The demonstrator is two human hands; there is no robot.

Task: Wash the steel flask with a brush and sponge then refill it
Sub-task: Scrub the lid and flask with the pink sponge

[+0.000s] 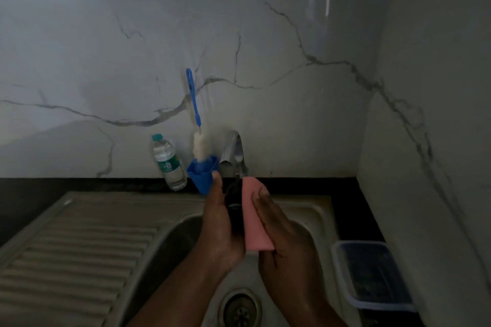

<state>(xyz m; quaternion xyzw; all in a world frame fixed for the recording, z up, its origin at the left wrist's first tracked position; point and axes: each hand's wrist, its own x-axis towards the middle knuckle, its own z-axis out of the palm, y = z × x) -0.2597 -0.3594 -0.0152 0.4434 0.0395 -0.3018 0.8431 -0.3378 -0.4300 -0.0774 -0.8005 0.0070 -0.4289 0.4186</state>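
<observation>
Left hand: the left hand (221,223) is wrapped around the flask (235,211) from the left side, thumb sticking up near the top of it, holding it upright-ish over the sink basin.
Right hand: the right hand (284,233) has its fingers curled over a pink sponge (253,218) and is pressing it flat against the right side of the flask.
Hands together or apart: pretty much together, with just the flask and sponge sandwiched between them.
Flask: looks dark in this light, slim, held above the basin and right in front of the tap (233,155). Can't really tell if the cap is on; the top end is kinda murky.
Sponge: pink rectangular block, standing on its long side along the flask, touching it.
Brush: the blue-handled bottle brush (193,114) is standing bristles-down in a blue holder (202,175), handle leaning against the marble wall (292,34), just left of the tap.
Water bottle: a clear plastic bottle (168,163) with a teal cap sits on the dark counter just left of the blue holder.
Sink: steel sink (79,241) with a ribbed drainboard on the left and the drain (240,308) straight below the hands.
Container: a clear lidded plastic box (372,273) sits on the counter to the right of the basin.
</observation>
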